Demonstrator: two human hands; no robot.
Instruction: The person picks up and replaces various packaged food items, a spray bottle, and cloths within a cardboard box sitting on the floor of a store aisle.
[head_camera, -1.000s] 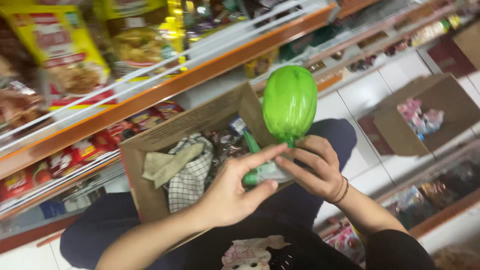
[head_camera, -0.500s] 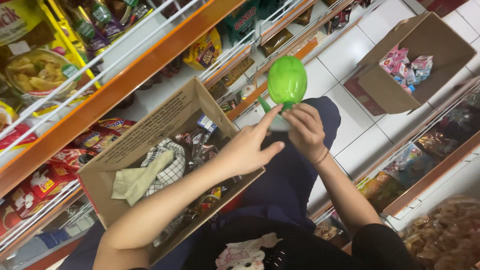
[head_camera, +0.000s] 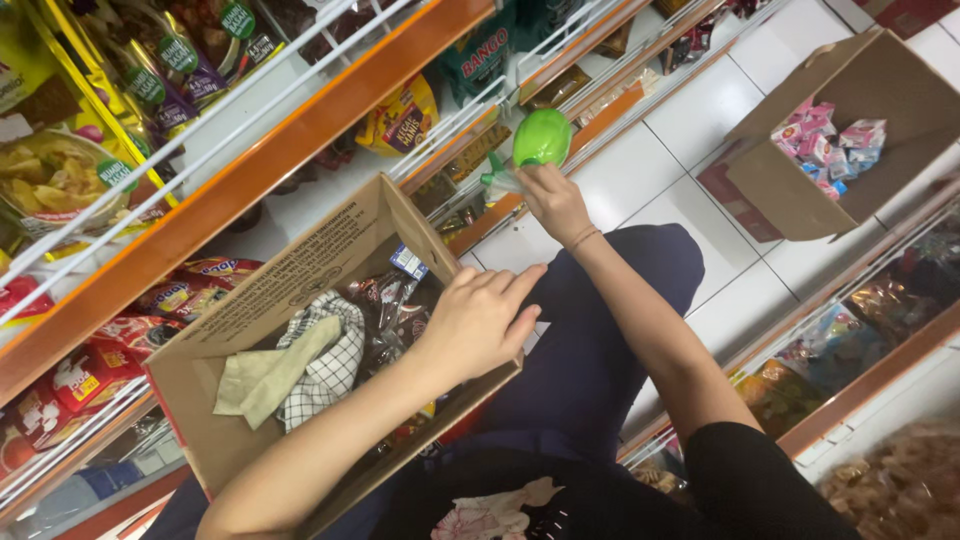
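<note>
My right hand (head_camera: 553, 203) grips the clear wrapped base of a bright green egg-shaped item (head_camera: 541, 137) and holds it out toward the low orange-edged shelf (head_camera: 600, 110). My left hand (head_camera: 478, 322) rests flat on the near rim of an open cardboard box (head_camera: 300, 262) on my lap, fingers extended and holding nothing. Inside the box lie a checked cloth (head_camera: 325, 360), a pale yellow cloth (head_camera: 262, 381) and several dark wrapped packets (head_camera: 392, 305).
Orange shelves with white wire rails (head_camera: 230, 190) hold snack bags and red packets (head_camera: 70, 375). A second open cardboard box (head_camera: 800, 190) with pink and blue packets sits on the white tiled floor (head_camera: 690, 110). Another shelf of bagged goods (head_camera: 850, 330) runs on the right.
My right hand has carried the green item away from the box and farther toward the low shelf. My left hand let go of it and dropped onto the box rim.
</note>
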